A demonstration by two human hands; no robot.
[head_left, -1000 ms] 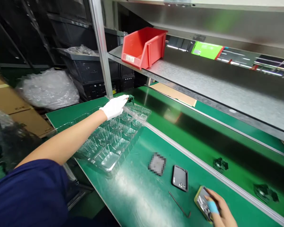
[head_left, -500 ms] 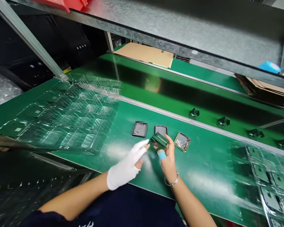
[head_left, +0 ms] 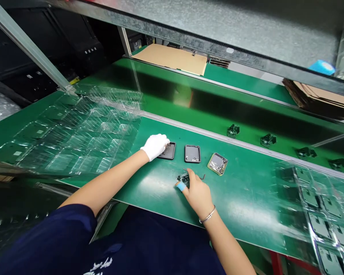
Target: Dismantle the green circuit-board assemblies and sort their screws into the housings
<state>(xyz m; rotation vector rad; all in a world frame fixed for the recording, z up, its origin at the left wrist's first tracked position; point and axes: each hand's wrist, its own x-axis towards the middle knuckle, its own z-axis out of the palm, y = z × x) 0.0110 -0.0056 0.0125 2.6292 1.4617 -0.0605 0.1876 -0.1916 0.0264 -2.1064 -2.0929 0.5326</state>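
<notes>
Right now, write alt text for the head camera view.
Two hands work at a green bench: the gloved left hand reaches into the leftmost of three small trays, and the right hand holds a dark green part. Clear plastic trays lie at both sides, below a metal shelf.

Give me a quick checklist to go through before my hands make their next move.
1. Right hand has the green assembly in its grip: ok.
2. Right hand free for another piece: not ok, the assembly occupies it.
3. Gloved left hand at the left black dish: ok, its fingertips are over the dish.
4. Small part caught in the left fingertips: cannot tell, too small and partly hidden.
5. Middle black dish and yellow-rimmed dish upright: ok.
6. Hex key lying loose on the table: cannot tell, fingers cover its middle.
</notes>
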